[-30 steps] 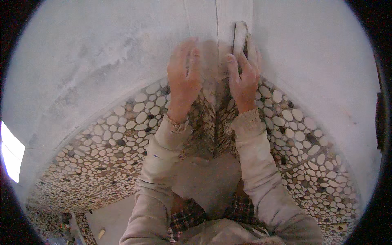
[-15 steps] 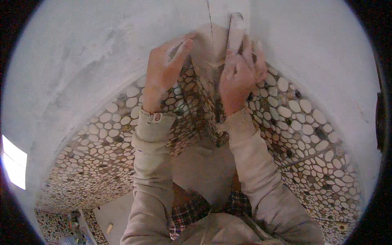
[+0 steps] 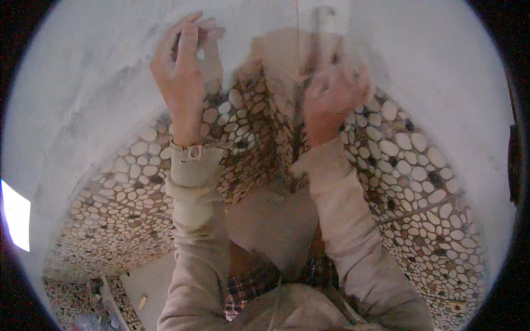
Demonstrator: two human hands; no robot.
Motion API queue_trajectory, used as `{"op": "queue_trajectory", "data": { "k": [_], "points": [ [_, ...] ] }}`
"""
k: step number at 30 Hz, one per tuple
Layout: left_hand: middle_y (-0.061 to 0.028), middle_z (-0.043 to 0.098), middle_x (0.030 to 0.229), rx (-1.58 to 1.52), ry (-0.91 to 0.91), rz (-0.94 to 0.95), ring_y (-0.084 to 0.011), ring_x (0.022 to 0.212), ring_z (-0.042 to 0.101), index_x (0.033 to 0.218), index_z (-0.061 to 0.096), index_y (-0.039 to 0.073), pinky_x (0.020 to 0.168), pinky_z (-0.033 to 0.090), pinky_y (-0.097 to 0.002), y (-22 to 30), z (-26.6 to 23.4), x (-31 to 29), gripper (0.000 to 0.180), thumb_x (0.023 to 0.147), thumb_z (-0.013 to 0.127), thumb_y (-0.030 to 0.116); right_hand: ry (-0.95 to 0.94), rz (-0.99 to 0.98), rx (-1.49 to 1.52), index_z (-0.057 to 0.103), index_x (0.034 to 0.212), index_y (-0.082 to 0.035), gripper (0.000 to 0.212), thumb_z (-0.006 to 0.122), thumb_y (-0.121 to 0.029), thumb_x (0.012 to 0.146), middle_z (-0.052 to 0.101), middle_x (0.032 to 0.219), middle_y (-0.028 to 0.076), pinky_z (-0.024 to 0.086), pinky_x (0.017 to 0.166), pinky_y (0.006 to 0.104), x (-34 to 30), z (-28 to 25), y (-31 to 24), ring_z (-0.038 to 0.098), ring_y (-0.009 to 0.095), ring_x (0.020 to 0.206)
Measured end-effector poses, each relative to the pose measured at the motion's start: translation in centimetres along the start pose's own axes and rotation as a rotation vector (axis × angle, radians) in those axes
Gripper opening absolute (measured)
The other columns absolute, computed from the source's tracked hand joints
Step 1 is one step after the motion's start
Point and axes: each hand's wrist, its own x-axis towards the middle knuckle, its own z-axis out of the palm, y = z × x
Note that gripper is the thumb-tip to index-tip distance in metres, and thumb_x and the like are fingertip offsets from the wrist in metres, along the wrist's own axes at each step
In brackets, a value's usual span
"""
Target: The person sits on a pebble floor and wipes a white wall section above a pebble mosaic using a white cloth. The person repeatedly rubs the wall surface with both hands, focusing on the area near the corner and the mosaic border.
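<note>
My left hand (image 3: 179, 66) is raised at the pale plastered wall (image 3: 105, 60), left of the corner. Its fingers are apart and loosely curved, with nothing seen between them. To the right of the corner, my right hand (image 3: 335, 91) is smeared by motion. Its fingers are closed around a narrow, flat, whitish tool (image 3: 324, 22) that points upward along the wall; the blur hides its exact kind. Just below both hands begins a pebble-covered wall surface (image 3: 243, 129).
Pebble facing continues along the right wall (image 3: 408, 160) and far to the left. A bright opening (image 3: 15, 215) shows at the left edge. Low at the left, a small yellowish piece (image 3: 143, 302) lies on a pale surface (image 3: 157, 284), beside blurred clutter (image 3: 96, 320).
My left hand has moved left and up, away from the corner, and its fingers have spread. My right hand has shifted slightly right and blurs, still holding the whitish tool.
</note>
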Motion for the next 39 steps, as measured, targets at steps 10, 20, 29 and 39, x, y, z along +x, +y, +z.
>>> {"op": "queue_trajectory", "data": {
  "k": [10,20,29,39],
  "points": [
    [-0.0167,0.062,0.119,-0.300,0.064,0.076,-0.0310,0.100,0.064,0.122,0.057,-0.002,0.090,0.049,-0.0375,-3.0,3.5,-1.8,0.043,0.101,0.043,0.033,0.065,0.137,0.210,0.072,0.090,-0.003,0.017,0.060,-0.015,0.086,0.066,0.110,0.011,0.036,0.095,0.0474,0.8,1.2,1.5,0.055,0.034,0.110],
    [-0.0245,0.036,0.145,-0.081,-0.125,0.279,-0.0416,0.137,0.031,0.140,0.038,-0.005,0.113,0.022,-0.0471,-7.0,10.9,-9.9,0.053,0.102,0.031,0.032,-0.036,0.035,0.263,0.070,0.085,-0.003,0.013,0.067,-0.016,0.083,0.067,0.092,0.013,0.043,0.081,0.0404,0.8,0.2,0.9,0.060,0.030,0.088],
    [-0.0265,0.036,0.145,-0.184,-0.113,0.251,-0.0407,0.137,0.031,0.139,0.039,-0.006,0.113,0.023,-0.0465,-8.0,11.5,-10.5,0.057,0.102,0.026,0.036,0.002,-0.054,0.324,0.068,0.086,-0.003,0.012,0.068,-0.015,0.084,0.065,0.081,0.012,0.044,0.072,0.0389,0.8,-0.9,0.2,0.061,0.032,0.075],
    [-0.0270,0.036,0.144,-0.165,-0.106,0.279,-0.0416,0.136,0.032,0.138,0.038,-0.007,0.113,0.022,-0.0476,-8.1,11.2,-10.3,0.059,0.102,0.025,0.037,-0.146,0.024,0.331,0.067,0.085,-0.004,0.012,0.071,-0.012,0.078,0.067,0.078,0.011,0.046,0.074,0.0430,2.2,-1.5,1.4,0.062,0.032,0.074]
  ]
}}
